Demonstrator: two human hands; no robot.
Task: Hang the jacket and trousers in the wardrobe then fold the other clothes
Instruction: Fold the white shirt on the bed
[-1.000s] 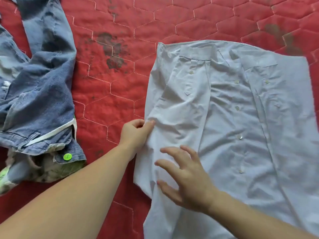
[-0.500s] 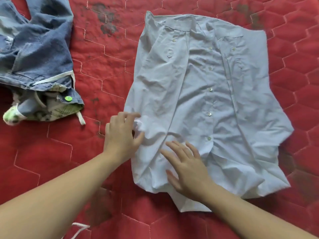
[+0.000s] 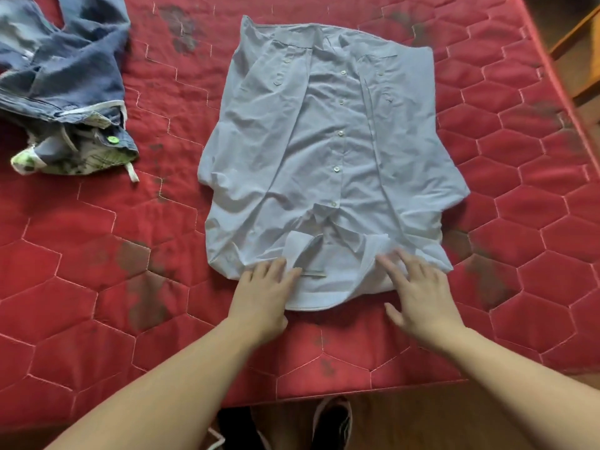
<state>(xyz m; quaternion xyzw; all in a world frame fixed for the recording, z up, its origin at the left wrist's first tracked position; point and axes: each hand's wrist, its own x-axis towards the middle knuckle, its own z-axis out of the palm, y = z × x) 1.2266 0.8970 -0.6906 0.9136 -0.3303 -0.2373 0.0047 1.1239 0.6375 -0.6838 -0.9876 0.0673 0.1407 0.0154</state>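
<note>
With my left hand [image 3: 264,295] and right hand [image 3: 418,295] flat and open on the hem of the pale blue button-up shirt [image 3: 324,157] near the red quilted mattress's [image 3: 97,254] front edge, I should smooth wrinkles before folding upward evenly.

Both hands relocated to the shirt hem.

The left hand [image 3: 264,289] has released the bunched left side of the pale shirt [image 3: 324,151]; the right hand [image 3: 418,292] has shifted rightward. Both now rest flat at the near edge.
</note>
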